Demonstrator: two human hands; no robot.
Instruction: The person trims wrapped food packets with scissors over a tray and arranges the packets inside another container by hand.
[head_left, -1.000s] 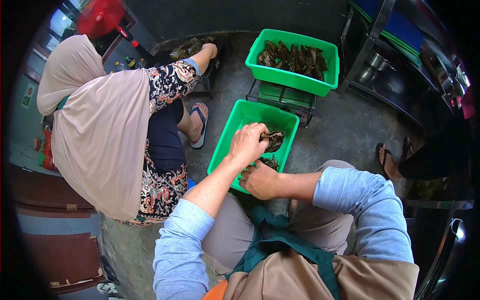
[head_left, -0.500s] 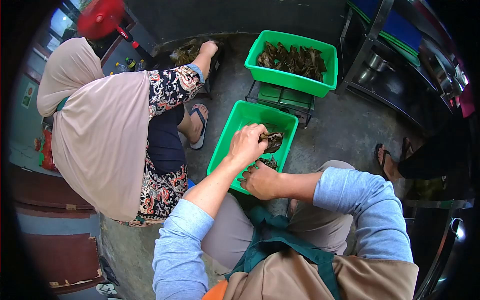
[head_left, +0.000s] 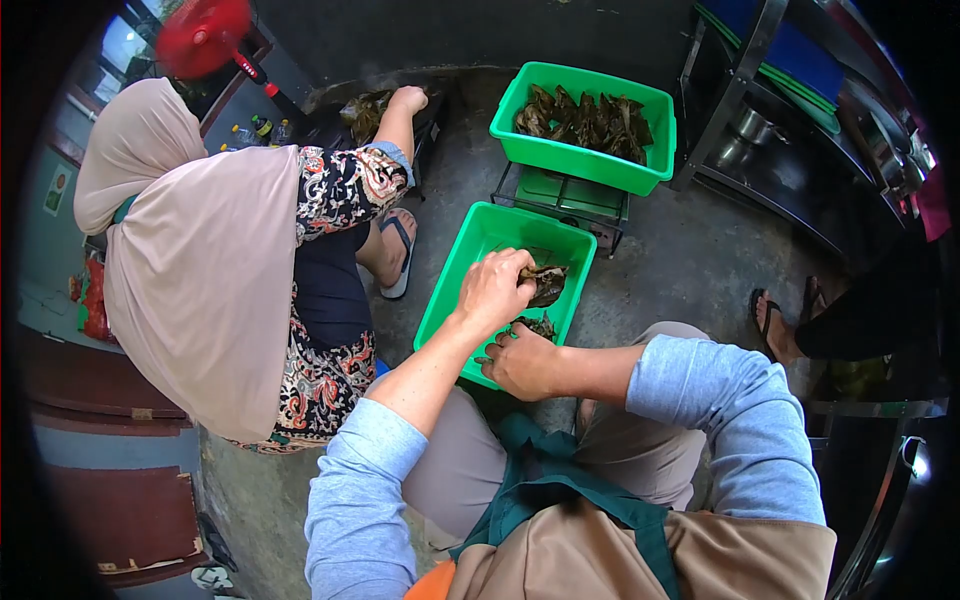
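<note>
My left hand point(head_left: 494, 290) is closed on a dark, brownish-green leaf-wrapped parcel point(head_left: 547, 287), held above the near green tub point(head_left: 457, 262). Just below it, at the tub's near end, my right hand point(head_left: 522, 363) has its fingers curled round a second leaf-wrapped parcel point(head_left: 540, 326). Most of that second parcel is hidden by the hand. The near tub sits low in front of my knees.
Another green tub point(head_left: 590, 172) with several leaf parcels stands on a black metal stand point(head_left: 560, 200). At left sits a co-worker point(head_left: 200, 260), one hand at more leaf bundles point(head_left: 368, 115). Metal shelving point(head_left: 790, 170) and someone's sandalled feet point(head_left: 780, 325) are at right.
The co-worker's hand has shifted slightly left and down by the leaf bundles. My own hands hold almost the same position.
</note>
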